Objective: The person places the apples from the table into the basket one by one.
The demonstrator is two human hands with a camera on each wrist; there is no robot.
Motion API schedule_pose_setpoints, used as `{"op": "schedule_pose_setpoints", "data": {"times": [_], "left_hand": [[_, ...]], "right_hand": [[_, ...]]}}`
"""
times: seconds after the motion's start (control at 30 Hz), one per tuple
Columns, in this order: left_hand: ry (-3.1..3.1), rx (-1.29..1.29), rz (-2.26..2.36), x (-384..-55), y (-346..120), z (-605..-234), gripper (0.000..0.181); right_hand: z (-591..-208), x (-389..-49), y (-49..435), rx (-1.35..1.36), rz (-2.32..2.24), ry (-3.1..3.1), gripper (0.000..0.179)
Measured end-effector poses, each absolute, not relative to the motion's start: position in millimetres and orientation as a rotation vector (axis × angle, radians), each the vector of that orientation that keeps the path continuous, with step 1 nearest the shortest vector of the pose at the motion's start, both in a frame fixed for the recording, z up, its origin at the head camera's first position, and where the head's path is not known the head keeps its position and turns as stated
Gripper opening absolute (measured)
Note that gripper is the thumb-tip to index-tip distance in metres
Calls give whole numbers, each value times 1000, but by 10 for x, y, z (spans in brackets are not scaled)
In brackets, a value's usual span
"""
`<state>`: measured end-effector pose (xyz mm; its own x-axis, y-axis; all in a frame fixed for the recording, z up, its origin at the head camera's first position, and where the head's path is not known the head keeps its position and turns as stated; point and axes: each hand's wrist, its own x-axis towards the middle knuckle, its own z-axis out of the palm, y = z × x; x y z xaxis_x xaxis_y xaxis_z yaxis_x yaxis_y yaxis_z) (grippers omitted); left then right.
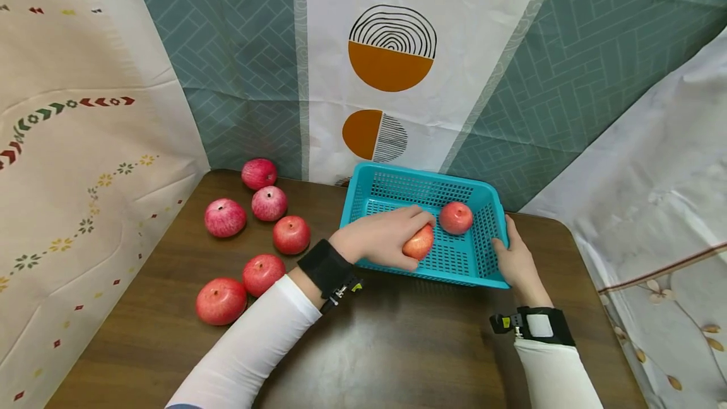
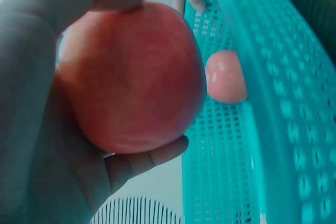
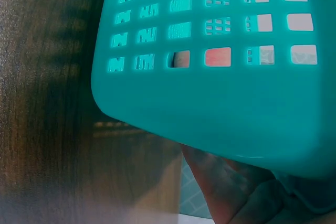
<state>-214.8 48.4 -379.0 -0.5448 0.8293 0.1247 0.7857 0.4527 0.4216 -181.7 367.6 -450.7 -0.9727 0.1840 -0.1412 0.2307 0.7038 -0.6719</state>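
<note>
The left hand (image 1: 382, 237) grasps an apple (image 1: 419, 243) over the near part of the blue basket (image 1: 426, 175), fingers and thumb curled round it; whether this apple touches the basket floor, I cannot tell. A second apple (image 1: 456, 218) sits inside, toward the right end. The right hand (image 1: 518, 262) grips the basket's right rim, thumb on the inner side. Six more apples (image 1: 291, 235) lie loosely grouped on the tabletop (image 1: 375, 339), left of the basket. Patterned cloth (image 1: 244, 74) hangs behind, and each wrist wears a black strap (image 1: 325, 268).
</note>
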Motion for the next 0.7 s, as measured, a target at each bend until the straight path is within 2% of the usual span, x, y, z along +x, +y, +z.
{"op": "schedule_pose_setpoints", "data": {"times": [0.2,0.43,0.7], "left_hand": [[2544,1377,546,-2149,819,-3831,64],[2413,1307,493,-2243,1191,-3895,55],[2417,1228,406,-2312,1446,-3941,55]], "right_hand": [[-4515,-1818,3671,341,-1126,2845,65],[-4530,-1818,3691,367,-1131,2831,65],[-4522,-1829,3689,364,-1133,2845,65]]}}
